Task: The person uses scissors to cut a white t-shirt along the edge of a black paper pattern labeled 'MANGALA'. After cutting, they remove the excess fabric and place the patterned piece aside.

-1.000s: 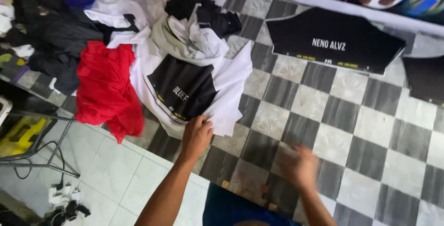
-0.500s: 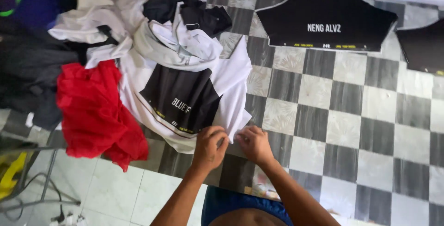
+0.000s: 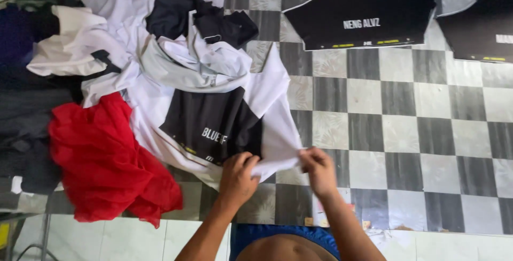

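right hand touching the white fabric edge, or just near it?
Touching. Head view: right hand pinches the white fabric edge; left hand grips it too.

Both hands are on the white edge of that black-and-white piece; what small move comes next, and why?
Probably draw the white fabric edge toward the body. Left hand and right hand both pinch it, and the black-and-white garment lies partly under the crumpled white pile, beside the red cloth.

a checkered tabletop (image 3: pixel 406 127) of black and grey-white squares carries everything. on its left lies a heap of clothes: a white and black shirt (image 3: pixel 214 127), a red cloth (image 3: pixel 101 159) just beside it, dark garments (image 3: pixel 26 122) at the edge. two flat black cut pieces (image 3: pixel 363 15) (image 3: pixel 481 26) lie along the far side.
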